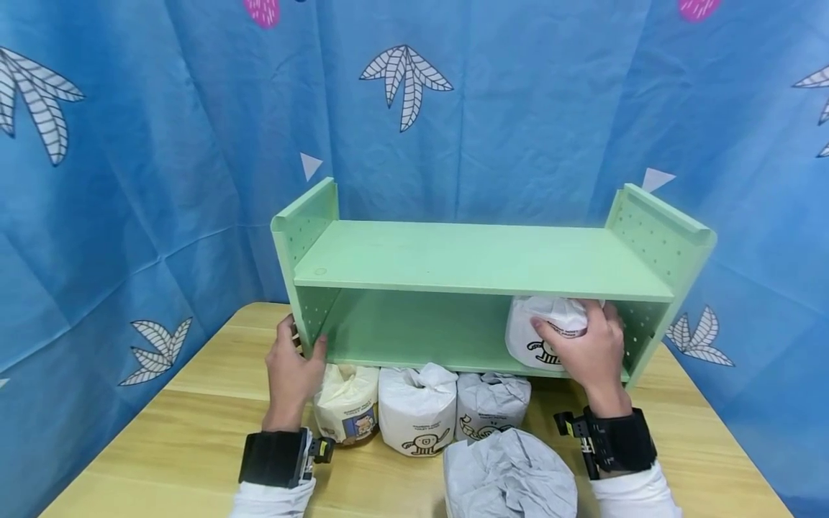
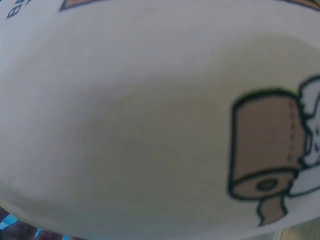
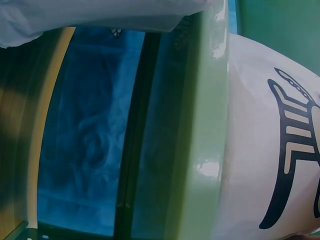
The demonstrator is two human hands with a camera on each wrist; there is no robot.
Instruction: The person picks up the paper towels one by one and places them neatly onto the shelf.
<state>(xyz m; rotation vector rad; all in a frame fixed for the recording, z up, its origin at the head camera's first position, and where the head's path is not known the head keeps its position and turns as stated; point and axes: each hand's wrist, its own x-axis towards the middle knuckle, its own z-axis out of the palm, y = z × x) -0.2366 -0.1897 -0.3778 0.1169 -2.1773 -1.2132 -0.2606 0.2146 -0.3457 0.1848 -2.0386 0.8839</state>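
My left hand [image 1: 293, 370] grips the lower left side panel of a light green two-tier shelf [image 1: 479, 255], thumb in front and fingers on the outer side. At the right end of the lower tier, my right hand [image 1: 592, 352] holds a white paper-wrapped toilet roll [image 1: 527, 334] with a black cartoon print. The roll stands on the lower board, its wrapped side close to the green front edge in the right wrist view. A cream-wrapped toilet roll [image 1: 343, 403] stands below my left hand, and its printed wrapper [image 2: 150, 125] fills the left wrist view.
Beside the cream roll, a white-wrapped roll [image 1: 417, 410] and a grey-wrapped roll [image 1: 494, 399] stand under the shelf's front edge. Another grey-wrapped roll [image 1: 508, 475] is nearest to me on the wooden table [image 1: 194, 410]. A blue patterned curtain [image 1: 518, 108] hangs behind and at both sides.
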